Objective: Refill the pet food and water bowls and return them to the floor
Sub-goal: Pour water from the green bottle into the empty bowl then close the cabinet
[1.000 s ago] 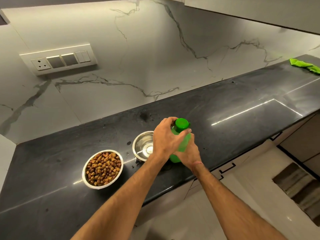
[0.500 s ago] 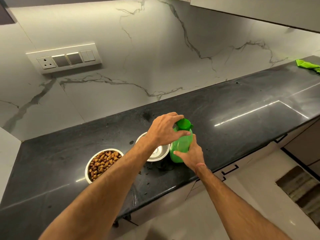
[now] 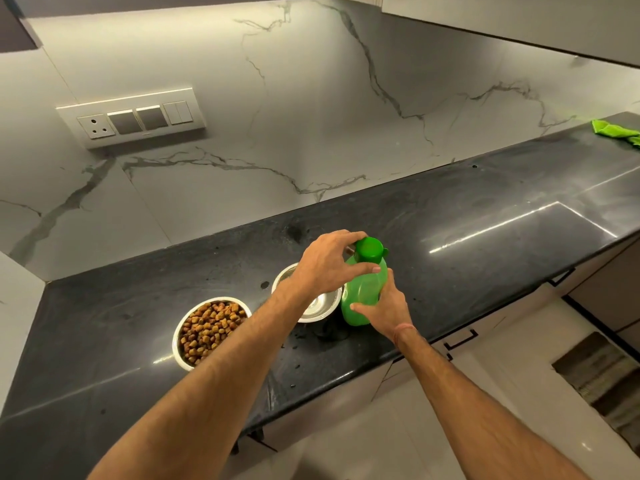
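A green plastic bottle (image 3: 362, 296) stands upright on the black countertop (image 3: 485, 258). My right hand (image 3: 384, 308) grips its body from the near side. My left hand (image 3: 329, 263) pinches the green cap (image 3: 370, 249) between thumb and fingers. Just left of the bottle sits a steel bowl (image 3: 317, 304), mostly hidden under my left wrist; I cannot tell what is in it. Further left, a second steel bowl (image 3: 211, 329) is full of brown kibble.
A green cloth (image 3: 614, 130) lies at the counter's far right. A switch and socket panel (image 3: 135, 117) is on the marble wall. Below the counter edge are cabinet fronts (image 3: 460, 337), a pale tiled floor and a striped mat (image 3: 602, 379) at the right.
My left hand has shifted from covering the cap to pinching it at its side. The view has drifted so the bowls and bottle sit a little lower and more to the right.
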A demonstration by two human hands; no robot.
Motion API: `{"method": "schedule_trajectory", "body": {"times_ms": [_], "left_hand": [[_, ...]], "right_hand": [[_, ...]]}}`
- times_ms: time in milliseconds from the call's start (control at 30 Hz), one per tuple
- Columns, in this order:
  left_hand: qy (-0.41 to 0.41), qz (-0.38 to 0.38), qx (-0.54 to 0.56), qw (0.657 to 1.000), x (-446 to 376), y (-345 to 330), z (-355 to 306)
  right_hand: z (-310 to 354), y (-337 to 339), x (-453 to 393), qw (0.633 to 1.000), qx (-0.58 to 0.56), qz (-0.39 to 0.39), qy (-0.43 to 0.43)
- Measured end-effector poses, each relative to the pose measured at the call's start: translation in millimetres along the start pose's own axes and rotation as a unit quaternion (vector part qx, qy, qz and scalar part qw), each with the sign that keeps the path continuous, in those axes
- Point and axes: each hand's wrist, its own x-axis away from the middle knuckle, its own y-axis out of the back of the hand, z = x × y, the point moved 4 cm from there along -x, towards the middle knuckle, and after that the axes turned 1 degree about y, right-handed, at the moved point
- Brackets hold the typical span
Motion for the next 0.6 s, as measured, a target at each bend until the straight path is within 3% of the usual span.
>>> {"method": "schedule_trajectory", "body": {"times_ms": [167, 333, 600], "left_hand": [[0.136, 0.036, 0.261, 0.955, 38.3, -36.3, 39.2], [0.229, 0.065, 0.286, 0.928, 82.6, -72.2, 71.4], [0.204, 0.051, 0.25, 0.945, 79.5, -65.5, 67.8]], "right_hand": [[-7.6, -5.6, 5.7, 0.999, -0.043, 0.011, -0.008], [0.3, -6.5, 13.8, 0.998, -0.058, 0.016, -0.006], [69.5, 25.3, 5.6, 0.995, -0.037, 0.014, 0.095]]}}
